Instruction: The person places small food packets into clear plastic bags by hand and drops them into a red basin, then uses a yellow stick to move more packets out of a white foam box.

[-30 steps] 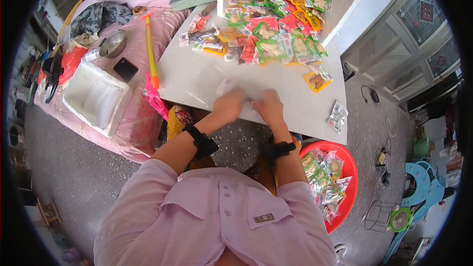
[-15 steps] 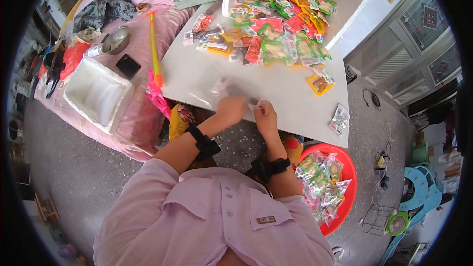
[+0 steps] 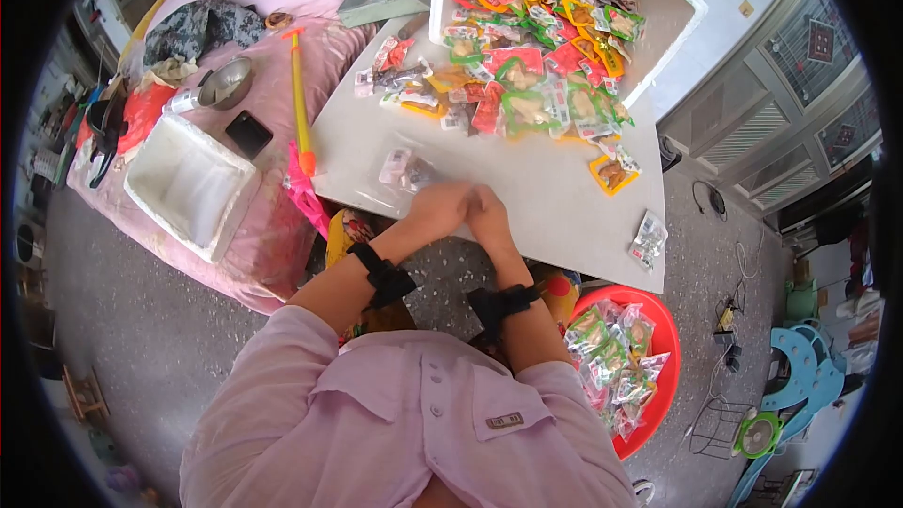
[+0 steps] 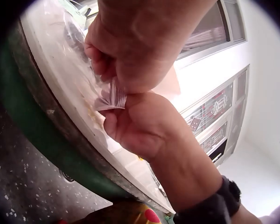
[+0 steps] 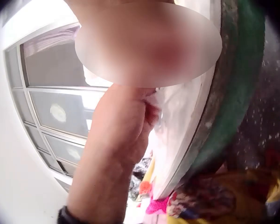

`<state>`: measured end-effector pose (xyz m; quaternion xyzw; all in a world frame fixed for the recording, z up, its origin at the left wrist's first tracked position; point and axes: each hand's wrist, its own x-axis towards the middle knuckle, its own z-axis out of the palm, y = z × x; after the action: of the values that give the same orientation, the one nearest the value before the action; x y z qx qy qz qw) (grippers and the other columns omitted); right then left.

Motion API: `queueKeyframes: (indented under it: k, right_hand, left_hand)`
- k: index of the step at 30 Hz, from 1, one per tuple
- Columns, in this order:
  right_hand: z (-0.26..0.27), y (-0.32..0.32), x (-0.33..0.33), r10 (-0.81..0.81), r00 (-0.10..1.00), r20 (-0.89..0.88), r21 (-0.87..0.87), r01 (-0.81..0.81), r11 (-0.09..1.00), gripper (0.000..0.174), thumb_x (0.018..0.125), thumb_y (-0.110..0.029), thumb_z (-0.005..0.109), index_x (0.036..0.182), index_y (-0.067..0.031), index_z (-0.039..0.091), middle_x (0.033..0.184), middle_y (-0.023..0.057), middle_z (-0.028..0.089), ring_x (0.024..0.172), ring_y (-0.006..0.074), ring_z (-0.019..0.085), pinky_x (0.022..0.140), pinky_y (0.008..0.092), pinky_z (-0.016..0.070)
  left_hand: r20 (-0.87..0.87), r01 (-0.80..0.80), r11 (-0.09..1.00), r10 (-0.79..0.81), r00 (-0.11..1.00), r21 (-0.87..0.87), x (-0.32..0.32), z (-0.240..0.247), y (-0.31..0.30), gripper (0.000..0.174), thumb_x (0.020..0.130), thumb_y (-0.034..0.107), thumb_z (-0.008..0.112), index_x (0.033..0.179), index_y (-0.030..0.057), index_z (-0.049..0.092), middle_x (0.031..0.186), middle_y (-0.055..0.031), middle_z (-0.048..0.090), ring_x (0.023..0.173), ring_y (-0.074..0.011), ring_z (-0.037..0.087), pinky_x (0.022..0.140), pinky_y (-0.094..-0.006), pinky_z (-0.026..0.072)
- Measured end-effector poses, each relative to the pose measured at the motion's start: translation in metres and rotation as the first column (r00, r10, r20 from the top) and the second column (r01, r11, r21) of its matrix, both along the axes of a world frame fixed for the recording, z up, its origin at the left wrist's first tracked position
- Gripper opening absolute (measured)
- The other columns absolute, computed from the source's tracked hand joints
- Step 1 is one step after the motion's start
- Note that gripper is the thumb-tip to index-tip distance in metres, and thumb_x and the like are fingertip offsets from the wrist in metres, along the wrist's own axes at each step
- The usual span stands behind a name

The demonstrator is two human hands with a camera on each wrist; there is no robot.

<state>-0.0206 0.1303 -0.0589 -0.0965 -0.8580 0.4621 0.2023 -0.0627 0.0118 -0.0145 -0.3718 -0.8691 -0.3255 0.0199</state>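
While the light grey table (image 3: pixel 560 198) spreads in front of the person, a white foam box (image 3: pixel 675 14) sits at its far side, open toward the person, with a heap of sealed food packets (image 3: pixel 527 66) spilling out onto the top. Beside the table's near right corner is a red plastic basin (image 3: pixel 670 376) holding more packets in clear wrapping. At the near edge are the left hand (image 3: pixel 439 207) and right hand (image 3: pixel 489 218), which had a gap between them half a second ago and now meet. Both sets of fingers are curled in tightly, pinching a clear plastic bag (image 4: pixel 114 97); a short ridged piece shows between them, though the exact fingertip contact is partly hidden. With both grips at one spot, the effort appears centred on that edge rather than on the small packet (image 3: pixel 404 169), which lies on the table under or inside the plastic, just beyond the left hand, and is more plainly exposed than a second ago.
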Motion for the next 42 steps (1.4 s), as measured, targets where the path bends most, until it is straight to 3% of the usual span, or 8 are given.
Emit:
queueKeyframes:
  k: [3,8,18,26,30,32,35,42]
  right_hand:
    - [0.005,0.018,0.012,-0.112,0.991,-0.069,0.146,0.121,0.982,0.019,0.073,-0.005,0.049,0.09,0.0015,0.051,0.083,0.0191,0.056,0.076,0.033,0.054,0.067,0.0367,0.0433]
    - [-0.012,0.044,0.021,-0.195,0.952,-0.236,0.341,0.269,0.901,0.016,0.067,-0.003,0.052,0.082,-0.0012,0.052,0.086,0.0155,0.056,0.081,0.0331,0.052,0.07,0.0411,0.0423]
    - [-0.013,0.046,0.017,-0.178,0.955,-0.237,0.332,0.252,0.909,0.014,0.066,-0.003,0.052,0.08,-0.0023,0.052,0.084,0.0147,0.057,0.079,0.0322,0.053,0.067,0.0409,0.0431]
    - [-0.009,0.045,0.02,-0.189,0.947,-0.261,0.282,0.262,0.923,0.013,0.068,-0.005,0.052,0.08,-0.0018,0.053,0.083,0.0157,0.056,0.075,0.0325,0.053,0.067,0.0389,0.0433]
    - [-0.016,0.047,0.021,-0.312,0.935,-0.167,-0.228,0.271,0.935,0.018,0.077,-0.012,0.052,0.091,-0.0014,0.05,0.082,0.0117,0.056,0.072,0.0287,0.054,0.065,0.0378,0.0434]
    - [0.009,0.041,0.026,-0.34,0.94,-0.01,-0.74,0.222,0.635,0.025,0.081,-0.017,0.051,0.099,-0.0012,0.047,0.085,0.0088,0.056,0.073,0.0255,0.054,0.064,0.0366,0.0438]
    - [0.028,0.05,0.033,-0.224,0.968,0.109,-0.994,0.101,-0.044,0.026,0.084,-0.017,0.046,0.104,-0.0017,0.042,0.092,0.0064,0.053,0.077,0.021,0.053,0.063,0.0352,0.0449]
    - [0.022,0.051,0.057,-0.255,0.96,-0.115,-0.971,-0.055,0.232,0.014,0.082,-0.002,0.042,0.096,-0.0045,0.044,0.094,0.0097,0.053,0.079,0.0208,0.054,0.059,0.0333,0.0457]
  left_hand:
    - [0.154,0.11,0.994,-0.105,0.982,-0.025,-0.009,0.006,-0.004,0.02,0.069,0.016,0.052,0.086,0.0057,0.053,0.076,-0.013,0.055,0.072,-0.0317,0.054,0.061,-0.0416,0.0423]
    - [-0.1,-0.002,0.999,-0.002,0.995,-0.042,-0.053,0.001,0.004,0.02,0.069,0.019,0.055,0.084,0.0058,0.053,0.077,-0.0129,0.053,0.076,-0.0301,0.053,0.064,-0.0395,0.0427]
    - [-0.561,-0.137,0.983,0.046,0.827,-0.122,-0.122,-0.025,0.053,0.013,0.066,0.012,0.051,0.077,0.0101,0.057,0.08,-0.0061,0.052,0.085,-0.023,0.05,0.069,-0.0356,0.0413]
    - [-0.559,0.072,0.987,-0.142,0.817,-0.146,-0.107,-0.011,0.055,0.012,0.065,0.012,0.05,0.075,0.0116,0.057,0.074,-0.0047,0.05,0.075,-0.0226,0.051,0.062,-0.0335,0.0427]
    - [-0.522,0.161,0.987,-0.149,0.84,-0.022,-0.061,0.006,0.055,0.007,0.065,0.011,0.05,0.071,0.0099,0.052,0.072,-0.0066,0.048,0.062,-0.025,0.051,0.053,-0.0355,0.0421]
    - [-0.515,0.26,0.962,-0.182,0.838,0.082,-0.042,0.008,0.056,0.005,0.064,0.011,0.05,0.069,0.0089,0.049,0.073,-0.0067,0.048,0.06,-0.0256,0.051,0.051,-0.0366,0.0411]
    - [-0.53,0.388,0.916,-0.278,0.801,0.106,-0.011,0.003,0.058,0.008,0.064,0.011,0.051,0.07,0.0078,0.048,0.074,-0.006,0.048,0.061,-0.0252,0.051,0.053,-0.0365,0.0411]
    - [-0.401,0.411,0.907,-0.345,0.849,0.089,0.032,0.003,0.044,0.025,0.063,0.014,0.057,0.087,0.0055,0.053,0.084,-0.0092,0.049,0.077,-0.026,0.051,0.065,-0.036,0.0424]
